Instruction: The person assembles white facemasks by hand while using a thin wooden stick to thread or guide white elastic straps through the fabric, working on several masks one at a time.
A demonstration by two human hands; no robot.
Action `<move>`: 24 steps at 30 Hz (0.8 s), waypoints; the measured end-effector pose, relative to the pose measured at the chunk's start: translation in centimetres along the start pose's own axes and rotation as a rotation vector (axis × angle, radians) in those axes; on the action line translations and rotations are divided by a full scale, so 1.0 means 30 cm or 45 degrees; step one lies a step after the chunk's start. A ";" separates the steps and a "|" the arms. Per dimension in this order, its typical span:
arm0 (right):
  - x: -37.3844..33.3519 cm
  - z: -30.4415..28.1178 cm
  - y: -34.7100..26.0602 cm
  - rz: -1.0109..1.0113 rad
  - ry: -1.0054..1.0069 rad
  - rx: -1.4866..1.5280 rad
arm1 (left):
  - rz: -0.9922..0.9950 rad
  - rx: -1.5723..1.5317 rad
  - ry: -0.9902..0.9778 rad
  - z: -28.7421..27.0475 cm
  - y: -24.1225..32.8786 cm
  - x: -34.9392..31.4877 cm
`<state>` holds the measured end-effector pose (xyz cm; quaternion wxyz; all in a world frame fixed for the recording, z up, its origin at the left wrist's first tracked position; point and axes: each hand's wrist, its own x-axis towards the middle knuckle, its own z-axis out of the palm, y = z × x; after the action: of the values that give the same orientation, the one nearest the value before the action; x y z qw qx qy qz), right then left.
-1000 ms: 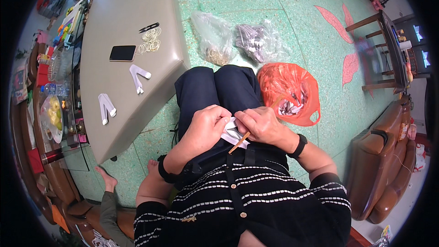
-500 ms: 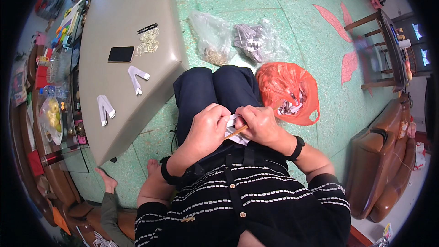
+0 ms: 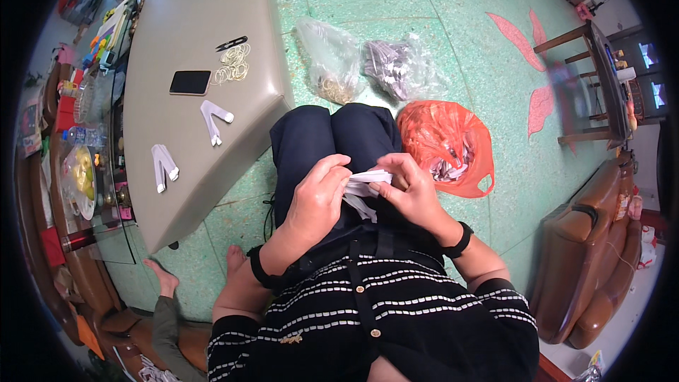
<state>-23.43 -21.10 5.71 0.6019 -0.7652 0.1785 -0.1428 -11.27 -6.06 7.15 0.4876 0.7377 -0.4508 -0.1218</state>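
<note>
Over my lap, a bundle of white fabric strips (image 3: pixel 368 177) stretches between my two hands, with loose ends hanging toward my thighs. My left hand (image 3: pixel 318 197) pinches it at the left end, fingertips together. On the other end, my right hand (image 3: pixel 414 196) grips the strip between thumb and fingers. To the left, two folded white strips lie on the grey padded bench: one strip (image 3: pixel 214 122) near its edge, another strip (image 3: pixel 163 167) farther left. A pile of cream rubber bands (image 3: pixel 232 65) sits beyond them, beside black thread snips (image 3: pixel 231 43) and a phone (image 3: pixel 189 83).
The grey bench (image 3: pixel 205 0) has a sharp corner near my left knee. On the green floor ahead are a clear bag (image 3: pixel 328 49) with rubber bands inside, a clear bag of striped pieces (image 3: pixel 396 67) and a red plastic bag (image 3: pixel 442 124). Another person's foot (image 3: pixel 164 279) shows lower left.
My hands have moved slightly apart, and the strips now lie stretched between the fingertips. The thin brown stick-like piece seen at my right hand before no longer shows.
</note>
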 end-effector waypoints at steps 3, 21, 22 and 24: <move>-0.004 -0.020 0.015 0.085 -0.095 0.200 | 0.058 -0.028 0.032 0.002 -0.007 0.001; 0.016 -0.047 0.001 -0.092 -0.114 0.121 | 0.008 -0.127 0.028 -0.011 -0.003 0.006; 0.020 -0.049 0.001 -0.191 -0.102 0.032 | 0.011 -0.131 0.016 -0.012 -0.005 0.006; 0.026 -0.056 -0.036 -0.219 -0.120 -0.061 | 0.017 -0.119 0.023 -0.009 -0.013 0.007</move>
<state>-23.35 -22.69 7.16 0.5767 -0.7977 0.0868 -0.1536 -10.77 -6.02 7.01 0.5264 0.7121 -0.4452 -0.1328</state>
